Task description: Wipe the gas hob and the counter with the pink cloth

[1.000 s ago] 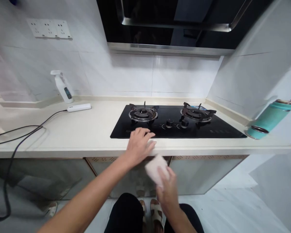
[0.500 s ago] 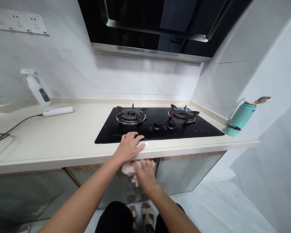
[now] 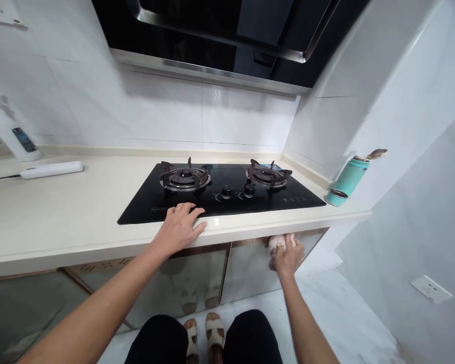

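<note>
My left hand [image 3: 182,226] rests on the front edge of the black gas stove [image 3: 227,207], its fingers spread over the glass and the counter lip. Below the counter, my right hand [image 3: 289,255] grips a pale pink cloth [image 3: 280,242] against the top of the right cabinet door [image 3: 250,270]. Part of the cloth is hidden behind the fingers. The stove has two burners, the left burner [image 3: 185,178] and the right burner [image 3: 268,175], with two black knobs between them.
A teal bottle [image 3: 351,177] stands at the counter's right end. On the left are a white spray bottle [image 3: 13,129] and a white corded device [image 3: 53,170]. A black range hood [image 3: 212,38] hangs above, and a wall socket [image 3: 431,288] sits low at right.
My right hand has carried the cloth rightward along the cabinet front, from beneath my left hand to the right door. The left hand stays on the stove edge. The view has shifted right.
</note>
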The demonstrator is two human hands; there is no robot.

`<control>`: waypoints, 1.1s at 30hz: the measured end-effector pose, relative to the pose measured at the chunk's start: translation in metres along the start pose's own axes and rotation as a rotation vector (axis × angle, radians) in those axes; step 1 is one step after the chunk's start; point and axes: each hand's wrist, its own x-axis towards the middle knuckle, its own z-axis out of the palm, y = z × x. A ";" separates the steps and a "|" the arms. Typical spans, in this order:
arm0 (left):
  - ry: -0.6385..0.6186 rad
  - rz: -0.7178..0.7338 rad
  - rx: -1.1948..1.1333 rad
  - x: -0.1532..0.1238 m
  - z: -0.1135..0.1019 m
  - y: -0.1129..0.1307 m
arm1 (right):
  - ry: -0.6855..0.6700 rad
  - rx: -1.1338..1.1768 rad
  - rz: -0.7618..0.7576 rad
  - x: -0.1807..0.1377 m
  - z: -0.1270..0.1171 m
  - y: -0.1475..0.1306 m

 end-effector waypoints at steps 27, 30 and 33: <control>-0.011 0.043 0.082 -0.001 -0.001 -0.006 | 0.032 -0.208 -0.370 0.092 -0.016 0.128; -0.017 0.042 0.098 0.000 0.000 -0.007 | 0.003 -0.138 -0.079 0.120 -0.030 0.148; -0.025 0.037 0.102 0.000 -0.001 -0.008 | -0.008 0.074 0.377 0.144 -0.054 0.165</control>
